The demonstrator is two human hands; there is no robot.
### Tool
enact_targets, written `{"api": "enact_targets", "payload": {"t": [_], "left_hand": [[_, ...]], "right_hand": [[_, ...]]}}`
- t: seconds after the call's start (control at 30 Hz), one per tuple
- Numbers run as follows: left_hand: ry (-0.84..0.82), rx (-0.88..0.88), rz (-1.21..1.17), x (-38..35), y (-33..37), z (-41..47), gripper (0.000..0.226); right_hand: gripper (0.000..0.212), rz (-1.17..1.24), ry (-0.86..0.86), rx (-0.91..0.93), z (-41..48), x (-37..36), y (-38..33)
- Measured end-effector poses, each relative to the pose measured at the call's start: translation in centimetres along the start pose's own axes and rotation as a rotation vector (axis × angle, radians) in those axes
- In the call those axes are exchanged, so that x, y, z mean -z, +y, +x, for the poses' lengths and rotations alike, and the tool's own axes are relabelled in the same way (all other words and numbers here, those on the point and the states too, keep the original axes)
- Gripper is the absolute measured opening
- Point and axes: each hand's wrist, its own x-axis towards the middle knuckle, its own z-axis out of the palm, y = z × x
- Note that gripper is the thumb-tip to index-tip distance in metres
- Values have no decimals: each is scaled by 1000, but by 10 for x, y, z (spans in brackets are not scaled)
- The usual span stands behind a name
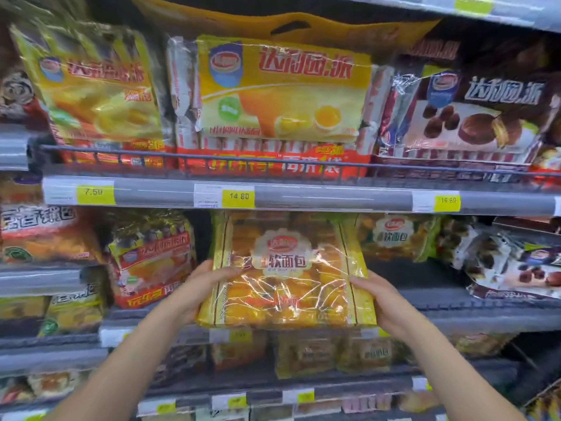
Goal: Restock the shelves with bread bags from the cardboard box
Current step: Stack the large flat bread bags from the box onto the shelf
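Shiny golden bread bag (pixel 285 268), upright

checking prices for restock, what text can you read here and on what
"7.50": left tag
"14.80": middle tag
"达利园.派": yellow pack, brown pack
"软面包": held bag
right tag, lower tags: too blurred to read

A clear, crinkly plastic bread bag (pixel 287 275) with yellow-gold side bands, full of golden buns, stands upright, label facing out. The left grip (pixel 197 290) holds its left edge and the right grip (pixel 379 302) its right, its bottom at the front of the grey shelf (pixel 485 323).
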Motion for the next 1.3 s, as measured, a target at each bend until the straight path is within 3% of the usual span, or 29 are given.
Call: {"api": "enact_targets", "payload": {"t": [0.07,0.17,0.3,0.33,0.43,0.47,0.63,0.7,0.73,0.77,0.83,0.9,1.03,1.1,1.23,1.3], "left_hand": [[63,33,62,0,6,17,112],[132,36,34,-7,17,38,38],[127,-61,58,-21,32,56,53],[162,-87,89,-25,33,58,61],[234,-102,122,-21,15,81,110],[234,-108,124,-25,17,81,111],[366,-99,179,-38,10,86,71],[440,-247,276,-31,-6,74,77],[462,-286,448,-25,-20,70,85],[462,-304,628,-23,-30,65,92],[496,-290,922,-23,-43,60,81],[538,-266,1117,-27,-40,56,53],[618,-323,1360,-30,-27,52,35],[510,-230,1329,-34,-19,50,33],[27,17,1127,-34,-25,59,24],[-16,29,1118,-31,-34,65,24]], "right_hand": [[54,-24,-5,2,28,4,-5],[52,-74,13,-17,63,8,-9],[113,-112,13,43,117,22,-1],[117,-135,3,76,142,34,13],[112,-211,41,70,154,24,15],[109,-239,72,42,146,12,8],[93,-507,205,121,137,0,0],[90,-654,230,210,127,5,-1],[86,-716,253,257,122,9,2],[75,-774,289,321,116,12,4],[30,-855,298,397,107,14,7],[8,-920,157,326,104,9,8],[15,-1198,-130,182,101,-6,16],[13,-1241,-135,189,103,-8,17],[16,-1244,-143,164,106,-7,14],[16,-1262,-161,161,107,-7,15]]}}
